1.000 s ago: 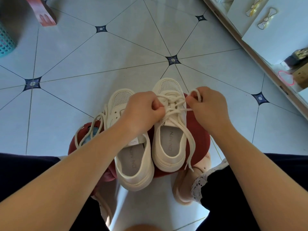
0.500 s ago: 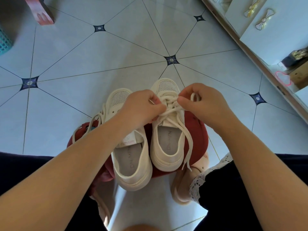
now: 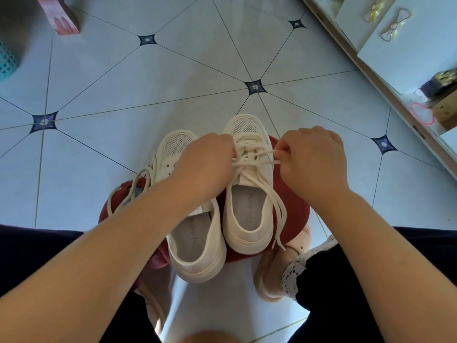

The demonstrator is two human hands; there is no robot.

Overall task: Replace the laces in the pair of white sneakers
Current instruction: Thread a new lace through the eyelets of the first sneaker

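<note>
At the centre of the frame the laced sneaker (image 3: 244, 219) and the other sneaker (image 3: 195, 246) sit side by side on a red stool (image 3: 294, 209). The right hand (image 3: 311, 157) pinches the taut lace (image 3: 249, 164) at its right; the left hand (image 3: 202, 159) curls round its left side.

Both bare forearms are reaching forward, converging; the left hand (image 3: 202, 159) is curling knuckles-up, fingertips tucked under, gripping the lace (image 3: 257, 164); the right hand (image 3: 314, 157) is pinching the same lace between thumb and curled fingers.
</note>
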